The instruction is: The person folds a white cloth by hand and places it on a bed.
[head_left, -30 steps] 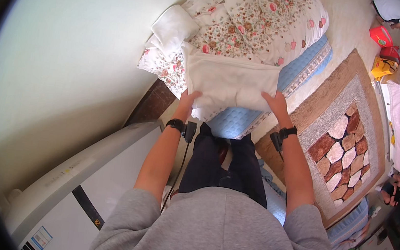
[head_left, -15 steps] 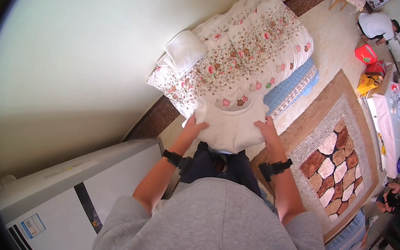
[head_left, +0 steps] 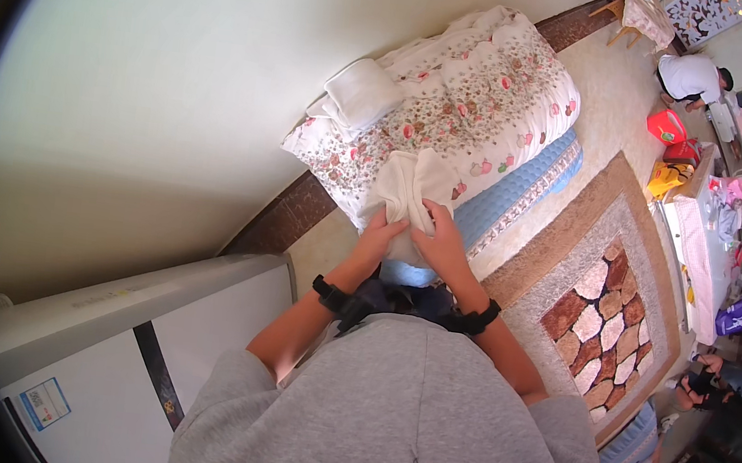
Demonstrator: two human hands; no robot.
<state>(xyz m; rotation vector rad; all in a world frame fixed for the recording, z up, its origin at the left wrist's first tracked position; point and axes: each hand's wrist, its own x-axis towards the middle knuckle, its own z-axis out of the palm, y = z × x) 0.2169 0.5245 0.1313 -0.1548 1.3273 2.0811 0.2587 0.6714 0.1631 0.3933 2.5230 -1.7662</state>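
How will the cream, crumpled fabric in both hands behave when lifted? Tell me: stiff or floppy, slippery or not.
The cream, crumpled fabric will likely be floppy: it bunches into soft folds at the left hand and right hand. It probably isn't very slippery, since its surface looks matte.

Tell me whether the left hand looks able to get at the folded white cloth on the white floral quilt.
Probably not immediately: the left hand is gripping bunched cream fabric. Once freed, its way to the folded white cloth over the white floral quilt looks clear.
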